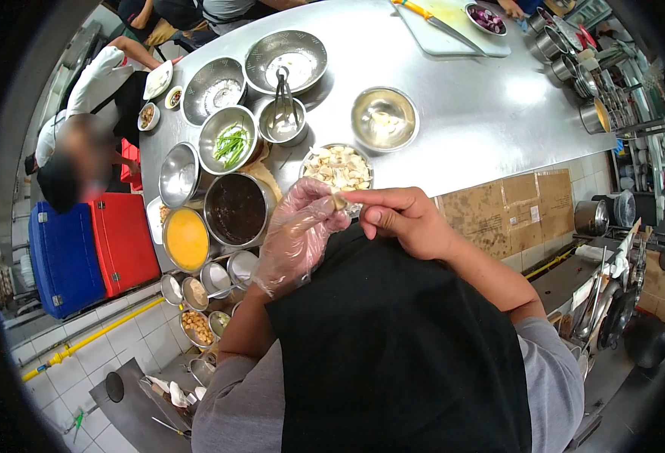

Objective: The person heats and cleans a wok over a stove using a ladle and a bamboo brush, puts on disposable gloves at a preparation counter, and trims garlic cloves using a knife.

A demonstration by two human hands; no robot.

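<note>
My left hand (pixel 300 230), in a clear plastic glove, pinches a small pale garlic clove (pixel 338 202) in front of my apron. The index fingertip of my bare right hand (pixel 412 219) meets the clove, with the thumb and other fingers curled beneath it. Just beyond both hands stands a metal bowl heaped with garlic cloves (pixel 338 166), its near edge partly hidden by my fingers. Farther up the table, another steel bowl (pixel 384 119) holds a few pale pieces.
Steel bowls crowd the left side, including one with green stalks (pixel 231 145), one with dark liquid (pixel 236 209) and one with yellow liquid (pixel 186 238). A knife (pixel 438 26) lies on a white cutting board (pixel 453 38). Another person (pixel 95 128) is at the left.
</note>
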